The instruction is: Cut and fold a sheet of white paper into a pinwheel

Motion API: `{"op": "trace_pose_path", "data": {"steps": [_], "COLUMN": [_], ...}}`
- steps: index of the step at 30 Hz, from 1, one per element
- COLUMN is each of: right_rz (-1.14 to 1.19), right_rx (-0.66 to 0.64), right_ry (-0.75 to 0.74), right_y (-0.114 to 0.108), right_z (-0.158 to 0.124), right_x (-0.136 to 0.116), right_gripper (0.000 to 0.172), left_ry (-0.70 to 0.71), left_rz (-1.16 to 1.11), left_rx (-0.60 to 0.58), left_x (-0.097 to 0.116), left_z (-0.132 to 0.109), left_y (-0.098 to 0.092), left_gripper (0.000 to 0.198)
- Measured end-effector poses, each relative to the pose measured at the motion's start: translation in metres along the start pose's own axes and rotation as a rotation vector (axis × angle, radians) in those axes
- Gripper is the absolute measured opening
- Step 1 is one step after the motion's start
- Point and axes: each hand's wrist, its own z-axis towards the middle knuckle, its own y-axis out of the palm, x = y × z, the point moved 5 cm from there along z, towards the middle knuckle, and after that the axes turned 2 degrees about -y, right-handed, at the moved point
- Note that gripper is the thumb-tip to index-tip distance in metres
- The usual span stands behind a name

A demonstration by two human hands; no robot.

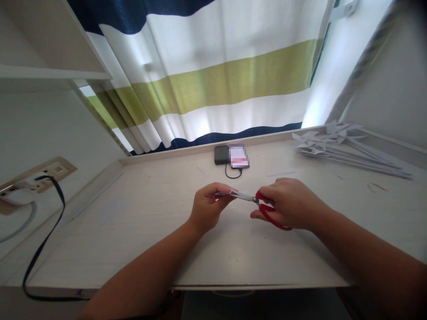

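My left hand is closed in a pinch on a small flat piece of white paper, held edge-on above the pale desk. My right hand grips red-handled scissors. Their metal blades point left and meet the paper at my left fingertips. Both hands hover close together over the middle of the desk.
A dark power bank and a phone joined by a short cable lie at the desk's back edge. Several folded white paper pinwheels on sticks are piled at the right. A black cord hangs from a wall socket on the left. Striped curtain behind.
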Motion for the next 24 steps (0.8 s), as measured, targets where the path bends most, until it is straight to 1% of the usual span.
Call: {"op": "trace_pose_path", "data": {"steps": [4, 11, 15, 19, 24], "right_rz": [-0.004, -0.008, -0.015, 0.003, 0.04], "right_rx": [-0.002, -0.044, -0.038, -0.023, -0.048], "right_ry": [0.001, -0.038, -0.024, -0.044, -0.011], "right_y": [-0.002, 0.002, 0.003, 0.004, 0.008], "right_z": [-0.001, 0.001, 0.002, 0.002, 0.003], "right_x": [0.004, 0.001, 0.001, 0.0, -0.001], "right_gripper": [0.051, 0.051, 0.052, 0.051, 0.05], "left_ry": [-0.013, -0.022, -0.041, -0.052, -0.127], "left_rz": [0.056, 0.022, 0.008, 0.04, 0.061], "left_rx": [0.004, -0.02, -0.013, -0.04, -0.075], "left_x": [-0.002, -0.002, -0.003, -0.004, -0.006], "left_z": [0.0, 0.0, 0.0, -0.001, -0.002], "left_y": [-0.002, 0.001, 0.002, 0.004, 0.006], "left_gripper": [0.009, 0.008, 0.01, 0.009, 0.012]}}
